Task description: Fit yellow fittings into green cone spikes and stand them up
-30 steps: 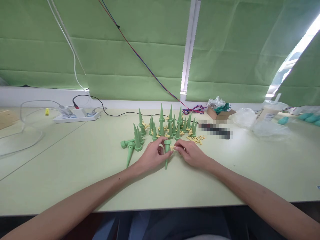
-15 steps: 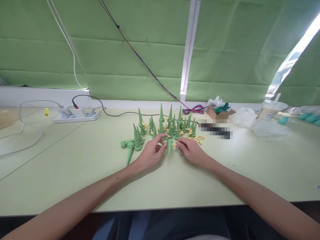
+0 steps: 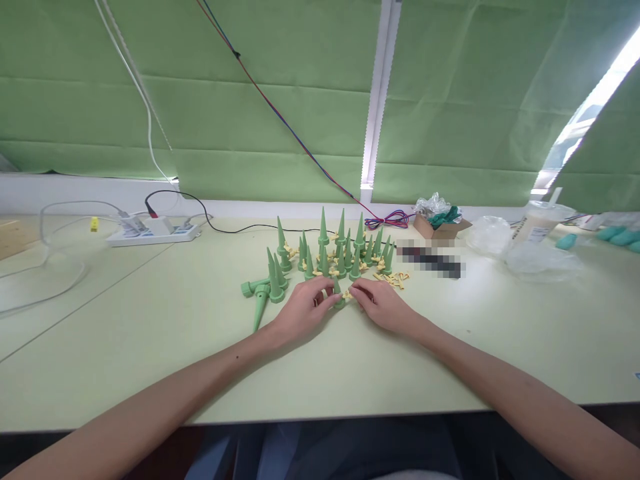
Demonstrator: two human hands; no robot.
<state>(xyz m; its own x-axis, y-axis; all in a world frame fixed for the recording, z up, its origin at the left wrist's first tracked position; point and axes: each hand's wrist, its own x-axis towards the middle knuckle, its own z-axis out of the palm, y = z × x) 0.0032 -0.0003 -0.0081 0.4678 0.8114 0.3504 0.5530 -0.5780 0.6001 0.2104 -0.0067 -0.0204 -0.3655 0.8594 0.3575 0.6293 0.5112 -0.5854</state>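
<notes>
My left hand (image 3: 309,308) has its fingers closed on a green cone spike (image 3: 337,289), which stands point up on its round base. A small yellow piece (image 3: 347,294) sticks out from the right of that spike. My right hand (image 3: 380,301) pinches the outer end of the yellow piece. Behind both hands stand several upright green spikes (image 3: 323,230), many with yellow pieces on them. Two green spikes (image 3: 260,303) lie on their sides left of the group. Loose yellow pieces (image 3: 399,279) are scattered beyond my right hand.
A power strip (image 3: 153,235) with plugs and cables lies at the back left. At the back right are a small open carton (image 3: 440,230), a lidded cup (image 3: 537,227), plastic bags (image 3: 493,235) and a pixelated dark object (image 3: 431,260).
The spike between my hands pointed down toward me and now stands point up. My left fingers have come down round it, and my right hand has shifted slightly left.
</notes>
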